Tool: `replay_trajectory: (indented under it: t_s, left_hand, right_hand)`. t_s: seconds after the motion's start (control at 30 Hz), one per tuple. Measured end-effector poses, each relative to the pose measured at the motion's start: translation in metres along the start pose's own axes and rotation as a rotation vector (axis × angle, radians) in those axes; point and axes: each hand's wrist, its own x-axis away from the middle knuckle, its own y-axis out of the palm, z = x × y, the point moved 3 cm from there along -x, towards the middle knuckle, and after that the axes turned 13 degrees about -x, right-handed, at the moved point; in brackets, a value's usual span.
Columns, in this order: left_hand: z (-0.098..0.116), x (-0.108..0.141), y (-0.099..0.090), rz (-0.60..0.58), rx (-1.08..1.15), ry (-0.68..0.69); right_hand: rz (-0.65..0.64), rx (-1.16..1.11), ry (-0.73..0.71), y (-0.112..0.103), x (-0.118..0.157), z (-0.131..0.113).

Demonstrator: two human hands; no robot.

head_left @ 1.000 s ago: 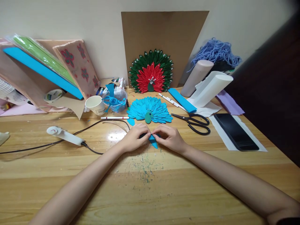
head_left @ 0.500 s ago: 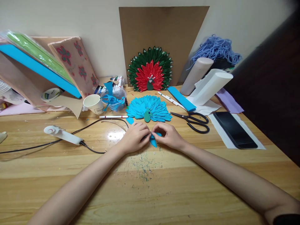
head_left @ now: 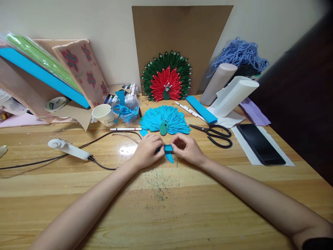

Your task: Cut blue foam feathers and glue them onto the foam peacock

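Note:
Between both hands a small blue paper piece (head_left: 168, 148) is stretched level. My left hand (head_left: 148, 150) pinches its left end and my right hand (head_left: 187, 148) pinches its right end, both with closed fingers. Below it a pointed blue piece (head_left: 169, 158) shows; whether it is joined to the held piece I cannot tell. Just beyond the hands lies a blue paper peacock (head_left: 165, 118) with a green body. Behind that, a red and green peacock (head_left: 166, 78) leans on a brown board (head_left: 182, 34).
Black scissors (head_left: 212, 132) and a phone (head_left: 260, 144) lie at the right. A white corded tool (head_left: 69, 149) is at the left, its cable near my left hand. Farther back are a paper cup (head_left: 103, 115), a tub of blue scraps (head_left: 127, 113) and white rolls (head_left: 236, 95).
My fingertips have moved slightly apart, and a level blue strip now shows between them. The pointed piece below remains in nearly the same place.

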Motion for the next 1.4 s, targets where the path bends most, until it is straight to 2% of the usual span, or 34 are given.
replay_trajectory:
  t_s: [0.2,0.33,0.47,0.6,0.73,0.97,1.17,1.4]
  left_hand:
    - [0.0,0.0,0.0,0.011,0.041,0.018]
    - [0.0,-0.001,0.0,-0.003,0.045,0.0]
    - [-0.002,-0.002,-0.001,-0.019,0.083,-0.075]
    - [-0.005,0.001,-0.001,-0.086,0.289,-0.168]
    - [-0.007,0.003,0.003,-0.242,0.637,-0.238]
    - [-0.012,-0.001,0.005,-0.254,0.9,-0.366]
    - [-0.011,0.0,0.008,-0.287,0.989,-0.413]
    - [-0.011,-0.001,0.009,-0.303,0.945,-0.398]
  right_hand:
    - [-0.067,0.008,-0.05,0.001,-0.001,-0.004]
    - [-0.03,0.015,-0.041,0.0,-0.001,-0.002]
    - [0.046,-0.014,-0.021,-0.001,0.0,0.001]
    - [0.132,0.028,-0.094,-0.004,0.001,-0.003]
    - [0.09,0.109,-0.274,-0.004,0.003,-0.01]
    - [0.016,0.211,-0.358,-0.001,0.007,-0.01]
    - [0.015,0.226,-0.341,0.0,0.005,-0.012]
    - [-0.008,0.115,-0.248,0.0,0.003,-0.007]
